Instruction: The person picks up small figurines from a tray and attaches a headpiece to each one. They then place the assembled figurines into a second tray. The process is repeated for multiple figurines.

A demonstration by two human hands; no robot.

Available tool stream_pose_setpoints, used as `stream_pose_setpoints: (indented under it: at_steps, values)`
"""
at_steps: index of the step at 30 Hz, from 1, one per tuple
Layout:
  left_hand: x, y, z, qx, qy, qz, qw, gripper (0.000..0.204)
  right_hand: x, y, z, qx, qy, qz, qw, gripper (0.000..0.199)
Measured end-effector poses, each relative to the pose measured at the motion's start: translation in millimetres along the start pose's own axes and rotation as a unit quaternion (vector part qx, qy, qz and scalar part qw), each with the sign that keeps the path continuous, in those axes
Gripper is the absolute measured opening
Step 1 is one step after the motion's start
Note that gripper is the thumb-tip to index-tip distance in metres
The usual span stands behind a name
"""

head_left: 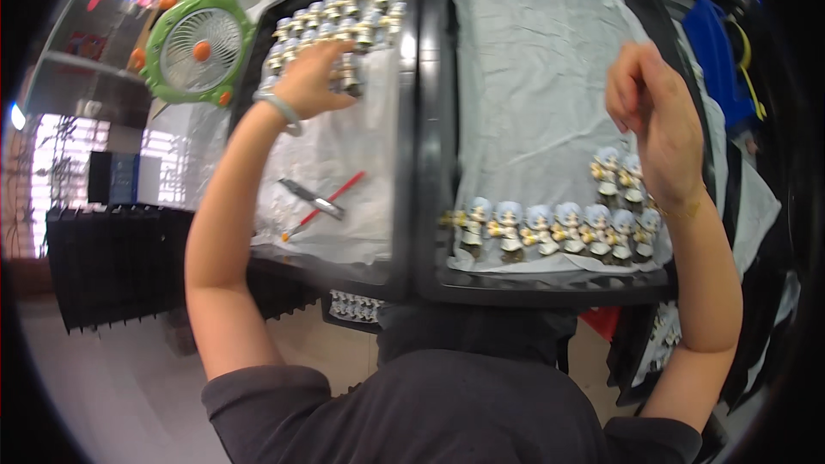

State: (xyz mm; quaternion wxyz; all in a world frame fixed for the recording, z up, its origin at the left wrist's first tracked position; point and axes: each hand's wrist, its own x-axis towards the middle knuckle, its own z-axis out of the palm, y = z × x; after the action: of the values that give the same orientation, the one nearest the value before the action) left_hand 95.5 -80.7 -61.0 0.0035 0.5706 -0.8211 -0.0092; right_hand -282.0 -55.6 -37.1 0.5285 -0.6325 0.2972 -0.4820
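Two black trays lined with white cloth lie side by side. At the far end of the left tray (pixel 406 206) stands a cluster of small figurines (pixel 344 17) with pale hair. My left hand (pixel 311 79) reaches into this cluster, its fingers closed around one figurine (pixel 349 77). The right tray (pixel 550 290) has a row of the same figurines (pixel 550 228) along its near edge and a few more (pixel 617 174) behind them at the right. Above those hovers my right hand (pixel 646 107), fingers curled; what it holds is hidden.
A red-handled tool (pixel 331 199) and a metal tool (pixel 311 198) lie crossed on the left tray's cloth. A green and white round fan (pixel 199 45) stands left of the trays. Blue cloth (pixel 720 60) lies to the right. More figurines (pixel 354 305) show below the trays.
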Motion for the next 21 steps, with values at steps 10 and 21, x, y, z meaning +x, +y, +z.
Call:
stream_pose_setpoints:
  at_steps: [10, 21]
  values:
    - [89.4, 257.5, -4.7, -0.147, -0.163, 0.212, 0.952, 0.039, 2.9, 3.9, -20.2, 0.018, 0.057, -0.043, 0.997, 0.036]
    - [50.6, 184.0, -24.5, -0.614, -0.183, 0.096, 0.762, 0.043, -1.3, -1.5, -15.1, -0.003, 0.057, -0.051, 0.997, 0.036]
